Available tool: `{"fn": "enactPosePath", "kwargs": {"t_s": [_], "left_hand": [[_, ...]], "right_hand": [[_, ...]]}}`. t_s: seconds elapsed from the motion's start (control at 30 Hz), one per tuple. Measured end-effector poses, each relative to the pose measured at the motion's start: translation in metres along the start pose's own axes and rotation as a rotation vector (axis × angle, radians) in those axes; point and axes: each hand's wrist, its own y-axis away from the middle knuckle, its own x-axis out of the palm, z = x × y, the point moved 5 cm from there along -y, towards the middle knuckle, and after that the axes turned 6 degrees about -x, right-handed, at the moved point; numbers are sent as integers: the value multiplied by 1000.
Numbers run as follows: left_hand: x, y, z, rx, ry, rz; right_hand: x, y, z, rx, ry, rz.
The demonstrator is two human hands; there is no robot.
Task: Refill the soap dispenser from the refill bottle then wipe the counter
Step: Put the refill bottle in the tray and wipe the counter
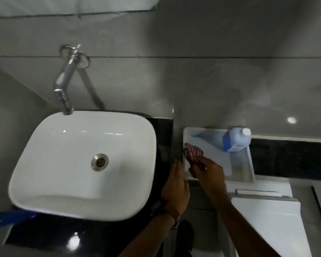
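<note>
My right hand [209, 173] grips a red-and-white striped cloth [194, 152] over the left part of a white surface [211, 145] right of the basin. My left hand [175, 184] hovers flat beside it, fingers together and straight, holding nothing, above the black counter [163, 138]. A white refill bottle [236, 139] with a blue label and white cap stands at the back right of that white surface. A blurred blue and green object [9, 217] lies at the counter's front left; I cannot tell what it is.
A white basin [44, 145] with a metal drain fills the left, under a chrome wall tap [64, 89]. Grey tiled wall behind. White panels [267, 210] sit lower right. The picture is motion-blurred.
</note>
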Motion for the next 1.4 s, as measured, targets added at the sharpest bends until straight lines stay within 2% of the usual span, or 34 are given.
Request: {"fn": "enactPosePath", "kwargs": {"t_s": [0.13, 0.23, 0.5, 0.63, 0.77, 0.87, 0.97, 1.07, 1.23, 1.4], "left_hand": [[-22, 75, 36, 76, 134, -31], [-37, 133, 76, 110, 220, -33], [-69, 210, 201, 15, 273, 12], [-90, 217, 261, -83, 255, -56], [-112, 214, 324, -162, 184, -119], [-127, 197, 372, -180, 56, -132], [-142, 173, 410, -236, -56, -146], [-154, 158, 434, -218, -120, -159], [-149, 154, 440, -130, -167, -239], [-135, 153, 447, -55, -200, -217]], "right_hand": [[12, 80, 39, -84, 92, -79], [48, 145, 64, -104, 44, -48], [137, 248, 92, -106, 185, 5], [165, 258, 92, -136, 337, 52], [180, 247, 95, -305, 479, -47], [203, 238, 90, -382, 607, 51], [225, 233, 79, -402, 684, 61], [248, 229, 85, -406, 692, 39], [328, 232, 151, -548, 644, 174], [421, 228, 235, -626, 565, 247]]}}
